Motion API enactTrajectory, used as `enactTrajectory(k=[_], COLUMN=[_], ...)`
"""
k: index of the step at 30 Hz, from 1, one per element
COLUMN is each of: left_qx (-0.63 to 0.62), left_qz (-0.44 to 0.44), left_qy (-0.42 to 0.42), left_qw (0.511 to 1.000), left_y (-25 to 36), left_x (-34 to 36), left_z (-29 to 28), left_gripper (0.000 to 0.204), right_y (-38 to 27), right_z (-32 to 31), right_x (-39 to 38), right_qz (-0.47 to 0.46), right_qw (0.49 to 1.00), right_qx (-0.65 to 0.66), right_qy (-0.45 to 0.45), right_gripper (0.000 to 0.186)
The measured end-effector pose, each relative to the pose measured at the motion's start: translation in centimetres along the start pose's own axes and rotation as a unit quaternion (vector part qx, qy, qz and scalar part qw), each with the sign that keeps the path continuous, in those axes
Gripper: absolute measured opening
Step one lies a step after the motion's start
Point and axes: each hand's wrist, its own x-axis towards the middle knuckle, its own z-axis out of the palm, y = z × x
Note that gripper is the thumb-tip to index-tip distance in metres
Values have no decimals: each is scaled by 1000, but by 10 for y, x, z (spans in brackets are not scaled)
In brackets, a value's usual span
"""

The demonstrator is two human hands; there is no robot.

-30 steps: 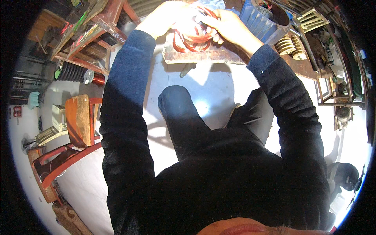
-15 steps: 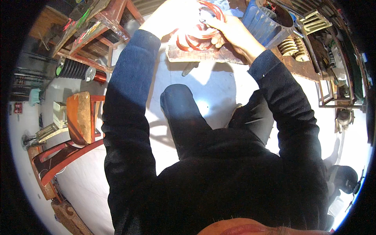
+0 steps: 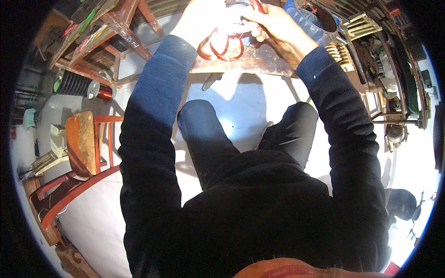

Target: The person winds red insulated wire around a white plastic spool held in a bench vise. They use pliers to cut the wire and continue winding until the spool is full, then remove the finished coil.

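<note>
Loops of reddish enamelled copper wire point(image 3: 223, 59) hang between my two hands above a worn wooden tabletop point(image 3: 245, 68). My right hand point(image 3: 273, 27) is closed, thumb and fingers pinching a thick strand bundle of the wire at its upper right. On the other side, my left hand point(image 3: 200, 22) is at the wire's upper left and seems closed round it. Strong glare bleaches that hand, so its separate fingers hardly show. The upper part of the coil is also washed out or cut off by the top edge.
A blue bucket point(image 3: 296, 15) stands beyond my right hand. Pale ridged spools point(image 3: 340, 56) lie to the right. On the left are a wooden table point(image 3: 121, 21), a reel of red wire point(image 3: 104, 92) and a wooden chair point(image 3: 79, 143). My knees are below the tabletop.
The wire loops have shifted a little to the left and spread into separate hanging rings. Both hands have risen slightly toward the top edge. The whole view has shifted a little.
</note>
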Motion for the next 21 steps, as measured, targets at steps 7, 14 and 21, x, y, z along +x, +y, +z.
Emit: enactTrajectory(k=[7,14,21], left_qx=[-27,-202,-342], left_qz=[17,-33,-94], left_qy=[70,128,145], left_qw=[997,971,924], left_y=[-7,-13,-22], left_x=[2,1,6], left_z=[9,3,6], left_gripper=[31,33,33], right_y=[42,51,40], right_z=[-5,-1,-2], right_x=[-6,-19,-27], right_qz=[-6,-66,-103], right_qw=[997,976,970], right_qx=[52,64,56], right_qy=[64,199,213], right_gripper=[22,21,22])
